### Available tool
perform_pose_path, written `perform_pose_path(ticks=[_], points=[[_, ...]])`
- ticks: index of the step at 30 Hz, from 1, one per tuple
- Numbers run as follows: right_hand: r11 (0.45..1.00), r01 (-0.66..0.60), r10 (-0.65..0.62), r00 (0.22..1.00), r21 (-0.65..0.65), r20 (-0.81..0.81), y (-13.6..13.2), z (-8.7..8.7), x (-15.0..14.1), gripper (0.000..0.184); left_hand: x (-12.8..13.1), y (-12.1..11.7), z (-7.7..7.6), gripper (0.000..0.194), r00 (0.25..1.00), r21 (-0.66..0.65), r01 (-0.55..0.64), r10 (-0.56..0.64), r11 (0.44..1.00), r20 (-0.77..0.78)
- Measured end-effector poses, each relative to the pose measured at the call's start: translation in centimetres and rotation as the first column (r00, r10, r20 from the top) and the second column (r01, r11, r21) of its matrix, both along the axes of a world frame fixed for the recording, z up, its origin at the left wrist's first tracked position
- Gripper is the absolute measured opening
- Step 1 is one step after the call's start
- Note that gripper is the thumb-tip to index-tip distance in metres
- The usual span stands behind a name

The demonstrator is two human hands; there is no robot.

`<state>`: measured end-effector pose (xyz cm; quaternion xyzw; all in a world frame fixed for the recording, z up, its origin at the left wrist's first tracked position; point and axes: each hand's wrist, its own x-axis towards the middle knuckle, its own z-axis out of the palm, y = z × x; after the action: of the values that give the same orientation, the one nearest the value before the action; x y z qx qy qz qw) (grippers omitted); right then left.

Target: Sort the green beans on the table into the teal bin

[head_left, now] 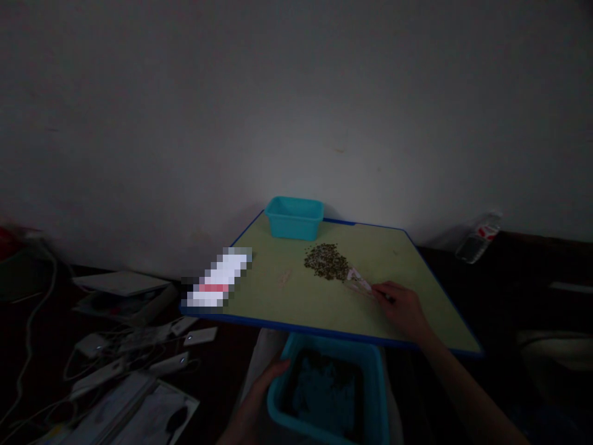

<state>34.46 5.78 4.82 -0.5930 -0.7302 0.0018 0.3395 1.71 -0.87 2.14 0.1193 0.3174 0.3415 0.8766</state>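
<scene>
My right hand [402,307] rests on a small green table [296,296] with a blue edge, fingers closed on a pale flat tool or card [359,283] whose tip touches a pile of small dark green grains [327,261]. My left hand [271,378] grips the left rim of a teal plastic tub [375,383] held below the table's front edge; the tub holds some dark grains. A second, smaller teal tub [294,217] stands at the table's far edge by the wall.
A blurred-out white and red item [217,279] lies on the table's left edge. Cables, white adapters and flat boxes [125,346] clutter the floor at left. A plastic bottle [479,236] lies at right near the wall. The room is dim.
</scene>
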Motion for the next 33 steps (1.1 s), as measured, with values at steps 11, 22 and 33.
perform_pose_path(ticks=[11, 22, 33], points=[[0.999, 0.033, -0.033, 0.999, 0.031, 0.005, 0.4, -0.1, 0.0, 0.027, 0.0, 0.2, -0.5, 0.070, 1.000, -0.017, 0.014, -0.014, 1.000, 0.010], [0.999, 0.035, -0.035, 0.999, 0.008, -0.003, 0.7, 0.0, -0.4, 0.027, 0.1, 0.0, 0.0, 0.070, 1.000, -0.008, -0.010, 0.010, 1.000, -0.015], [1.000, -0.004, 0.003, 1.000, 0.012, 0.024, 1.3, -0.4, -0.6, 0.026, -0.1, 0.3, -0.8, 0.076, 1.000, -0.049, 0.014, -0.014, 0.999, -0.010]])
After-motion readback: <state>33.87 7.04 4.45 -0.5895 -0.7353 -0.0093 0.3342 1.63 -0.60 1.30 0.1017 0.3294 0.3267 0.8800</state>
